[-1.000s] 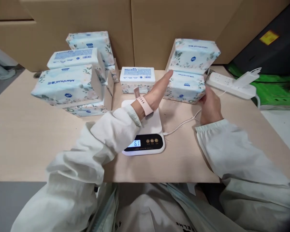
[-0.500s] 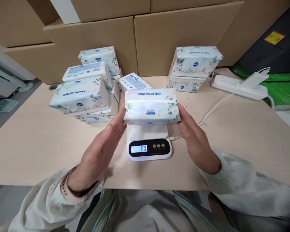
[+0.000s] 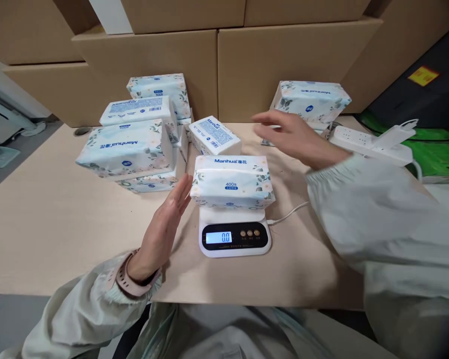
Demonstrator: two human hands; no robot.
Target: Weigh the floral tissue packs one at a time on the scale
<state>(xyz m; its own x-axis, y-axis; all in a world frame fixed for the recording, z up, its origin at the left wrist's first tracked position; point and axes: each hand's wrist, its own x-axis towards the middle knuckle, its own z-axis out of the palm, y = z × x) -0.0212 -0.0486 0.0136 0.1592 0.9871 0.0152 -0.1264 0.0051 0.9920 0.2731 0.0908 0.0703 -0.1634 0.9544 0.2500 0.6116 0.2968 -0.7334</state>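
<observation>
A tissue pack (image 3: 232,182) printed with flowers and "Manhua" rests on a white digital kitchen scale (image 3: 234,252), whose lit display reads 0.0. Beside the pack's left end is my left hand (image 3: 164,227), open with its fingers stretched upright; whether the fingertips still touch the wrapper I cannot tell. My right hand (image 3: 294,135) is above the table behind and to the right of the scale, open and holding nothing. It partly covers a stack of tissue packs (image 3: 310,99) at the back right. Another tissue pack (image 3: 215,137) lies flat just behind the scale.
Several more tissue packs (image 3: 127,149) are piled at the left of the wooden table (image 3: 60,224). Cardboard boxes (image 3: 299,70) form a wall along the back. A white power strip (image 3: 370,144) sits at the right, and a white cable (image 3: 290,214) runs into the scale's right side.
The tissue pack, earlier between both hands, now sits lower on the scale. My right hand has let go and moved up and back toward the right stack. My left hand stays by the pack.
</observation>
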